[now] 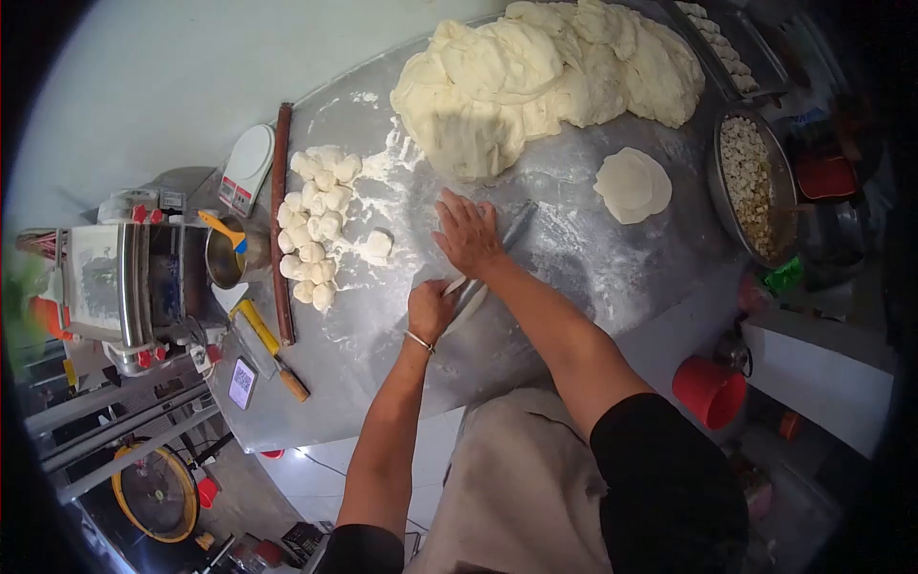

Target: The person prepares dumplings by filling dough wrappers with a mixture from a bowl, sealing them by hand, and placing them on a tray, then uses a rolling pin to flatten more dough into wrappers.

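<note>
One slim rolling pin slants away rightward beneath our right hand, fingers spread; our left hand, nearer us, pinches the dough piece's edge.

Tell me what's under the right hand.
A rolling pin runs beneath the right hand, showing on both sides. Its middle is covered; anything else under there can't be seen.

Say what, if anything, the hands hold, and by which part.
Left hand: a dough piece, pinched by its edge. Right hand: open, palm over the rolling pin, not wrapped around it.
</note>
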Available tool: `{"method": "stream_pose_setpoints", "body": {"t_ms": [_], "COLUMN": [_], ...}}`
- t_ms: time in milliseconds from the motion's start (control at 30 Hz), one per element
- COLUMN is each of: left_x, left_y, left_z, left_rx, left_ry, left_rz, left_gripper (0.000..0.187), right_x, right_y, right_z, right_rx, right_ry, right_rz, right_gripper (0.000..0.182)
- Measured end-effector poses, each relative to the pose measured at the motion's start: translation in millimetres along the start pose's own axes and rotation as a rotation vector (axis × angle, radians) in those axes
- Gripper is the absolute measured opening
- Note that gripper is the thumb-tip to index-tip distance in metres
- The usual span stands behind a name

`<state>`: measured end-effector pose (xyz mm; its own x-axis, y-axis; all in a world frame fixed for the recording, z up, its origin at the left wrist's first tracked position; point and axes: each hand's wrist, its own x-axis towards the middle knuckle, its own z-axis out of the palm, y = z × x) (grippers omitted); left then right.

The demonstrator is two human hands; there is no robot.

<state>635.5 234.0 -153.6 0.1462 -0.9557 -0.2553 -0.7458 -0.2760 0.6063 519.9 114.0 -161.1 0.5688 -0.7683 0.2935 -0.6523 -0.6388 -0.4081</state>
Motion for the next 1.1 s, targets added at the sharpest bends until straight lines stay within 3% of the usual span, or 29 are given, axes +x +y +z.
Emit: {"method": "stream_pose_setpoints", "body": {"t_ms": [100,200,300,333,433,500,567,667,700,767,900,933,1033,1067,1100], "left_x": [-11,-40,-76,-88,-108,-111,-111,-120,-122,-119,-95,-86,-55,-43,-34], "left_y": [-8,2,32,42,56,43,68,102,105,128,179,189,254,271,290], "left_z": [10,8,-22,-35,-69,-78,-101,-125,-120,-94,-23,-3,43,56,64], "left_rx": [0.021,-0.048,-0.128,-0.186,-0.237,-0.561,-0.951,-1.687,-2.009,-2.005,-2.027,-2.032,-1.983,-2.025,-2.053], "left_ry": [0.05,0.302,0.343,0.373,0.584,0.612,0.638,0.418,0.319,0.237,0.356,0.377,0.344,0.289,0.241], "left_rz": [0.042,0.208,0.228,0.238,0.36,0.223,0.132,-0.005,0.049,0.231,0.027,-0.076,-0.212,-0.208,-0.249], "left_gripper": [0.016,0.01,0.013,0.014,0.024,0.02,0.035,0.058,0.062,0.068,0.054,0.053,0.052,0.052,0.051], "right_x": [-24,-115,-188,-196,-183,-148,-116,-90,-90,-97,-117,-127,-152,-164,-183], "right_y": [4,24,43,51,63,59,57,72,83,107,190,224,332,377,425], "right_z": [-9,-47,-86,-96,-86,-74,-58,-79,-101,-161,-287,-314,-427,-461,-485], "right_rx": [0.049,0.01,-0.062,-0.082,-0.154,-0.11,-0.045,0.082,0.118,0.181,0.368,0.184,-0.062,-0.18,-0.414], "right_ry": [-0.008,-0.104,-0.268,-0.342,-0.299,-0.34,-0.249,-0.169,-0.15,-0.114,0.032,0.146,0.226,0.114,0.093], "right_rz": [-0.01,-0.041,-0.072,-0.07,-0.242,-0.25,-0.181,-0.116,-0.12,-0.115,-0.114,-0.151,0.028,0.179,0.199], "right_gripper": [0.057,0.057,0.056,0.056,0.055,0.054,0.052,0.049,0.047,0.045,0.026,0.025,0.022,0.022,0.021]}}
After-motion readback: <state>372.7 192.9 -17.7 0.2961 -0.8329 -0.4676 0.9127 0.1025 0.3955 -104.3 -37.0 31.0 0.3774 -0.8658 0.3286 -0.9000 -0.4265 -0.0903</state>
